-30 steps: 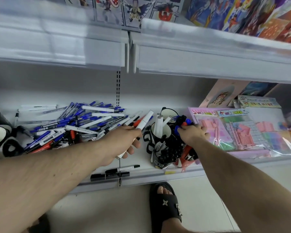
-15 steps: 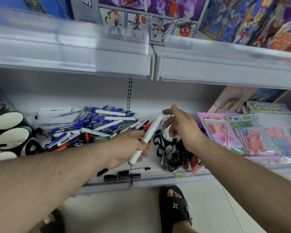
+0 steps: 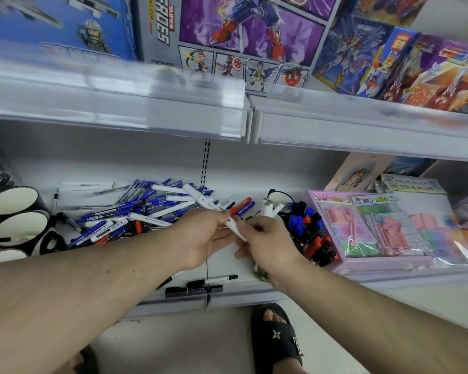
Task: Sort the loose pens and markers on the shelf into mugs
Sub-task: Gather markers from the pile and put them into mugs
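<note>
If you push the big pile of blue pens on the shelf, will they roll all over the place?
Probably some would. The blue pens look round, slim and hard, so loose ones at the edge likely roll on the smooth white shelf. The ones crossed over each other would more likely slide together as a clump. They look light, so a small push should move them.

Bare forearms, no sleeves; black slide sandal (image 3: 280, 337) with metal flower emblem, toes showing.

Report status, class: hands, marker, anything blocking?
Left hand and right hand both grip one white marker. Pen pile still loose on shelf. Mug already crowded with markers.
</note>
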A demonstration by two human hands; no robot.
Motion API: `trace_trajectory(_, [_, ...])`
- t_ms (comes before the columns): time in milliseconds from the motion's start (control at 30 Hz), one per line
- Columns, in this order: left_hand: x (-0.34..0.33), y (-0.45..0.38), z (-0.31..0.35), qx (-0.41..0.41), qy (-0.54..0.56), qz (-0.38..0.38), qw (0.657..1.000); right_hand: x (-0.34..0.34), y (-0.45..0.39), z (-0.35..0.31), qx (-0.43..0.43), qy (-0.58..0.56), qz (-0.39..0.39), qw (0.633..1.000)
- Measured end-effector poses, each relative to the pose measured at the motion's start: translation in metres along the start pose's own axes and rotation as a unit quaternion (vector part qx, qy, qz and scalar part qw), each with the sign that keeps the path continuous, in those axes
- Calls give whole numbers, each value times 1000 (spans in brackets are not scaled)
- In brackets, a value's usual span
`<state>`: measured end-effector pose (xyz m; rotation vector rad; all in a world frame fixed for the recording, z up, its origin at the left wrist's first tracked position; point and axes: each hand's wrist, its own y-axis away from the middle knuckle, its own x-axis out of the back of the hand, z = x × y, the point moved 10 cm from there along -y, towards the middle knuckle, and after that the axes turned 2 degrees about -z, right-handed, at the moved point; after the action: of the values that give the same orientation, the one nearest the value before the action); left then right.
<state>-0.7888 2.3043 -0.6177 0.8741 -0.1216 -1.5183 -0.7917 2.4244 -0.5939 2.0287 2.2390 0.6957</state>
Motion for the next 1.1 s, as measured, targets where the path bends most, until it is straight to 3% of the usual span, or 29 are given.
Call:
trace_trajectory(267, [2, 7, 6, 19, -248, 11, 968, 112, -28, -54, 175, 76, 229, 955])
trace_trajectory(467, [1, 4, 16, -6, -339, 18, 941, 151, -70, -29, 158, 185, 299, 923])
trace_trajectory(633, [7, -5, 18, -25, -422, 25, 906, 143, -120, -4, 122, 276, 276, 912])
trace_trajectory(833, [29, -13, 6, 6, -599, 4, 800, 105, -166, 40, 56, 423, 168, 889])
trace_trajectory(933, [44, -12, 3, 23, -624, 11, 781, 94, -171, 49, 40, 455, 140, 879])
trace_trajectory(1033, [54, -10, 4, 29, -628, 18, 778, 68, -159, 21, 138, 453, 155, 867])
trace_trajectory(1100, [57, -8, 7, 27, -627, 15, 778, 22, -139, 3, 246, 458, 99, 848])
